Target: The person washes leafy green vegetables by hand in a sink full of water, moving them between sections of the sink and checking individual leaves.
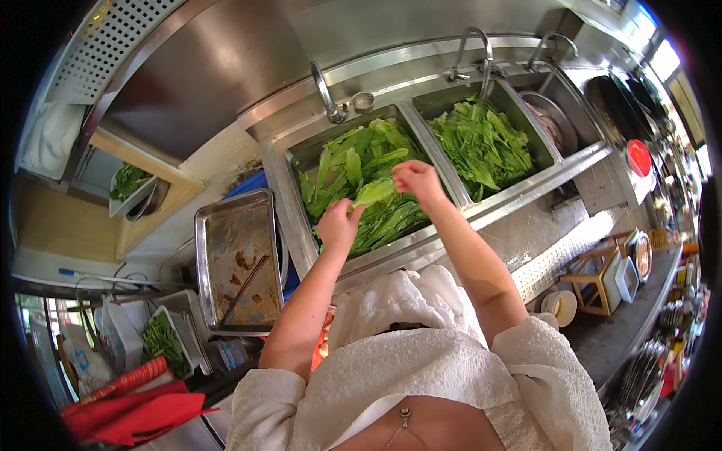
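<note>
My left hand [339, 221] and my right hand [416, 179] hold a light green lettuce leaf [375, 192] between them, one at each end, over the left basin [299, 209] of a stainless steel sink. Long leafy greens [352, 168] fill that basin beneath my hands. In the middle basin more leafy greens [482, 144] are heaped under a curved chrome faucet [486, 62]. Another faucet [324, 90] stands behind the left basin, beside a small round strainer [362, 101].
A stained metal tray [237, 248] with a thin stick lies left of the sink. The right basin holds a metal bowl [555, 115]. White containers of greens [166, 344] stand lower left, near red plastic [135, 414]. A wooden stool [603, 276] is at right.
</note>
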Action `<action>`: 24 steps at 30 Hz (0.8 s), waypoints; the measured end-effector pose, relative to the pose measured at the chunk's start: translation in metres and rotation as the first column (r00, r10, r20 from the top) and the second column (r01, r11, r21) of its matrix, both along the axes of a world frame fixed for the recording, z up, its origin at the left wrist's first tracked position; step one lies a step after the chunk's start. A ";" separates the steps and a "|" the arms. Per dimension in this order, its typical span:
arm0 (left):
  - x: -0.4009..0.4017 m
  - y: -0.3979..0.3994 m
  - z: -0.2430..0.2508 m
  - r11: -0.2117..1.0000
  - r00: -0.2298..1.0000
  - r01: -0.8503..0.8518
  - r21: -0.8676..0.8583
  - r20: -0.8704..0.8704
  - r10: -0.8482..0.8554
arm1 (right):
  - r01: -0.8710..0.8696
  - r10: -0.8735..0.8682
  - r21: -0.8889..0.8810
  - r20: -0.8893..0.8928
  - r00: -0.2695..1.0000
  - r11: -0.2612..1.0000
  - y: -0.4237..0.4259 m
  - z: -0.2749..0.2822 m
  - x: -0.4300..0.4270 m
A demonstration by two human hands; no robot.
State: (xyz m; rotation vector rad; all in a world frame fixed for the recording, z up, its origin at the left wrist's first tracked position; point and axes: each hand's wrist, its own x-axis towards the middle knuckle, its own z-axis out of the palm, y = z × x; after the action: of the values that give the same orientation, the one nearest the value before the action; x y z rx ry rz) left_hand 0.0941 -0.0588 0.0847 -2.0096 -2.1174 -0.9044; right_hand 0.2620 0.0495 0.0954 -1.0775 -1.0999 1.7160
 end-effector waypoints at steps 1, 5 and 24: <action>-0.010 -0.001 -0.006 0.983 0.931 -0.013 -0.185 0.356 0.080 | 0.099 -0.101 -0.026 -0.094 0.990 0.995 -0.006 0.010 0.007; -0.031 0.002 -0.012 0.845 0.242 0.288 -0.450 0.888 0.391 | 0.241 -0.240 -0.012 0.062 0.969 0.970 -0.040 0.006 0.088; 0.164 0.159 0.013 0.558 0.511 0.678 -0.479 0.852 0.111 | 0.956 -0.600 -0.284 0.778 0.185 -0.073 -0.529 -0.184 0.270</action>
State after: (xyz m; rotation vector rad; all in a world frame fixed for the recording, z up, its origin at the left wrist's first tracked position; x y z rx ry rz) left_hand 0.2578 0.1000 0.0982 -2.9193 -3.1330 -1.3391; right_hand 0.5324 -0.4793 -0.0882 -2.1572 0.4365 0.7251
